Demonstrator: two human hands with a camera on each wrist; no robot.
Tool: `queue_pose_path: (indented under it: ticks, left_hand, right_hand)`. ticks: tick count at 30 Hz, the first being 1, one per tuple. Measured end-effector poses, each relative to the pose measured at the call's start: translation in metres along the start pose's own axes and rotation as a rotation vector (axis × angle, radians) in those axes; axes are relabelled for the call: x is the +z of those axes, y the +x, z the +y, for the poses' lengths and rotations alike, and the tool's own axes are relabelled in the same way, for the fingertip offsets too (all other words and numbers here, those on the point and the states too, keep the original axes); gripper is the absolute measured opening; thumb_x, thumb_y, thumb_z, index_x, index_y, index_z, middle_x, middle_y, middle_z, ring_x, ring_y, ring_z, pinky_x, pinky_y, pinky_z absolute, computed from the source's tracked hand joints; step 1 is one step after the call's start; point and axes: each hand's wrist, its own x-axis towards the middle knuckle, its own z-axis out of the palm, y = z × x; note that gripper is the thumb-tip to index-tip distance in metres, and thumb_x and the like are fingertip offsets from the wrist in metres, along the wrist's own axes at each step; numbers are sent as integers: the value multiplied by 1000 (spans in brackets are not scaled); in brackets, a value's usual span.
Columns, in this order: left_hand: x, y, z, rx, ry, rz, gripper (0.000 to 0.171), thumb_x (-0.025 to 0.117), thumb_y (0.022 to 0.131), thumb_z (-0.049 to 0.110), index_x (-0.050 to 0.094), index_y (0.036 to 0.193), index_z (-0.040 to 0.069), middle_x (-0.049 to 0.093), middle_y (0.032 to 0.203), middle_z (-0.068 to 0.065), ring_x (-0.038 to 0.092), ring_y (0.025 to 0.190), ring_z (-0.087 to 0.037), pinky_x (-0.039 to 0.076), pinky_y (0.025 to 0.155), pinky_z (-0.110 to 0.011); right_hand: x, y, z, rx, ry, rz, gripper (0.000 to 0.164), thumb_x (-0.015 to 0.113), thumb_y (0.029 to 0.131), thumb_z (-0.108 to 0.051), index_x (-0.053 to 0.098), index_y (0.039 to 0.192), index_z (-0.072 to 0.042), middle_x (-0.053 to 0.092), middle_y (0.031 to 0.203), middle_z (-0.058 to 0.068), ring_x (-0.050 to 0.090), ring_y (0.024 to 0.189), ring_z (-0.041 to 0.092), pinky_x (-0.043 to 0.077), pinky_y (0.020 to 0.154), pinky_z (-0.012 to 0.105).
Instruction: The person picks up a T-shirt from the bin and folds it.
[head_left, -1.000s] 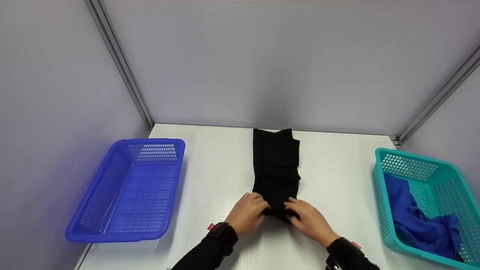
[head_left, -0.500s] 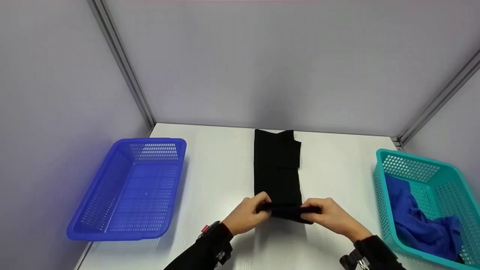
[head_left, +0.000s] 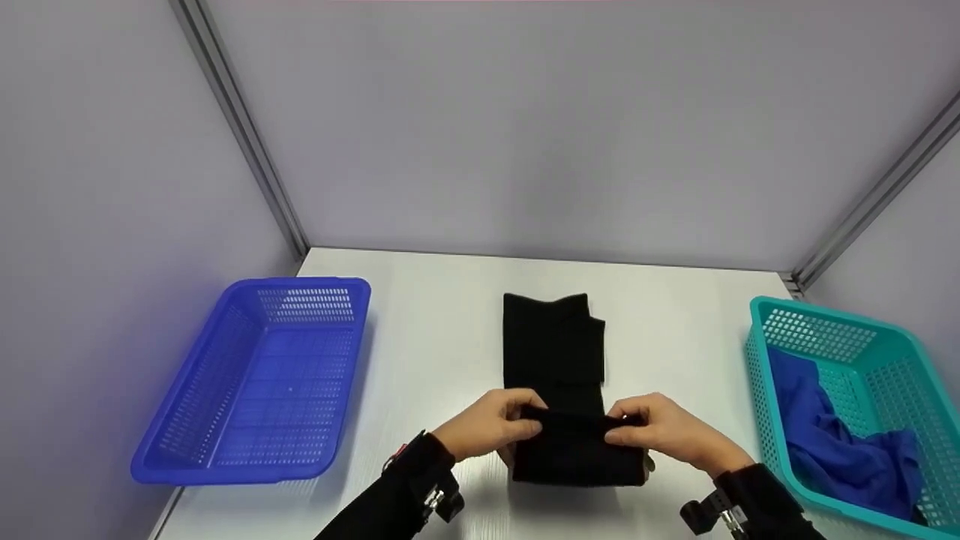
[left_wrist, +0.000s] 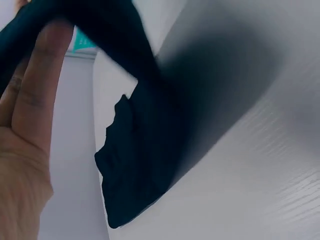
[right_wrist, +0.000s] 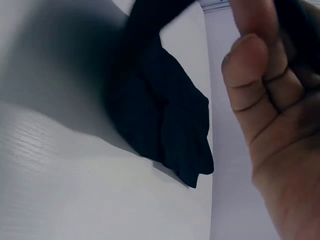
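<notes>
A black folded garment (head_left: 553, 352) stretches lengthwise across the middle of the white table. Its near end is raised, held up between both hands, and a flat panel of it hangs toward the front. My left hand (head_left: 484, 426) pinches the left corner with the thumb in front; my right hand (head_left: 667, 433) pinches the right corner the same way. In the left wrist view, the fingers (left_wrist: 37, 95) are behind the lifted cloth. The garment's far part (right_wrist: 165, 110) still lies on the table in the right wrist view, with a shadow beside it.
On the left stands a blue perforated basket (head_left: 351, 390) with nothing in it. A teal basket (head_left: 757, 420) at the right holds a crumpled blue cloth (head_left: 840, 457). Grey panels (head_left: 555, 135) wall in the back and sides of the table (head_left: 427, 322).
Both hands have taken hold of the garment's near end and lifted it, the right hand shifting outward. The garment's far end has slid toward me, away from the back wall.
</notes>
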Motion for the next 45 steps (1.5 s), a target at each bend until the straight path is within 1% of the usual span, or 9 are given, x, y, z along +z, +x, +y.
queue_pose_path:
  ticks: [4,10,15,24,30,32,35,40,45]
  left_hand:
    - [-2,9,-1,3,86,72,13,66,98,7,69,110,10,59,70,0,61,52,-14,54,48,-26]
    - [-3,32,-7,98,433,354,14,68,95,4,72,108,5,69,85,-1,58,71,-9,52,69,-28]
    - [-4,48,-14,89,476,458,16,68,95,0,72,110,4,74,110,-13,68,93,-21,56,84,-38]
    - [-5,63,-32,-2,495,548,24,66,97,0,68,121,4,72,121,-18,69,110,-33,54,94,-48]
    - [-3,62,-44,-125,575,596,42,63,100,4,55,141,5,59,139,-19,59,122,-41,51,97,-54]
    - [-1,56,-48,-139,655,594,44,65,99,6,55,142,7,55,141,-18,57,122,-42,51,96,-55]
    - [1,44,-54,-74,782,548,34,69,97,8,60,130,10,55,132,-15,56,115,-38,50,93,-52]
    - [6,22,-67,100,1003,321,16,75,94,18,63,105,16,54,108,-1,51,101,-22,48,89,-39]
    - [10,6,-81,274,1216,124,12,79,92,27,69,98,23,57,105,6,49,94,-14,46,83,-28]
  right_hand:
    - [-3,9,0,31,-135,83,16,74,97,-22,72,101,-6,64,80,-5,58,64,6,50,58,23]
    - [-1,31,3,-45,-475,338,11,76,95,-19,75,102,-11,72,95,-2,62,83,11,53,73,30]
    - [6,49,8,-83,-691,477,9,78,90,-6,74,97,-6,74,96,6,70,89,25,57,79,44]
    - [16,72,30,-72,-755,572,13,78,86,3,70,96,-2,70,95,13,70,90,34,56,79,49]
    - [21,69,45,-26,-750,587,28,74,90,1,69,117,0,71,118,19,68,110,39,54,93,52]
    - [24,64,49,-15,-758,569,32,73,91,0,68,123,0,71,122,19,69,110,37,55,92,51]
    - [29,54,56,-73,-803,529,31,74,90,1,70,120,-3,74,117,15,71,98,31,57,83,46]
    - [40,34,71,-299,-924,424,32,81,86,-3,72,117,-7,73,120,12,67,96,24,58,79,42]
    - [49,15,82,-386,-966,285,41,85,85,-13,71,123,-10,67,136,12,63,117,28,57,90,46]
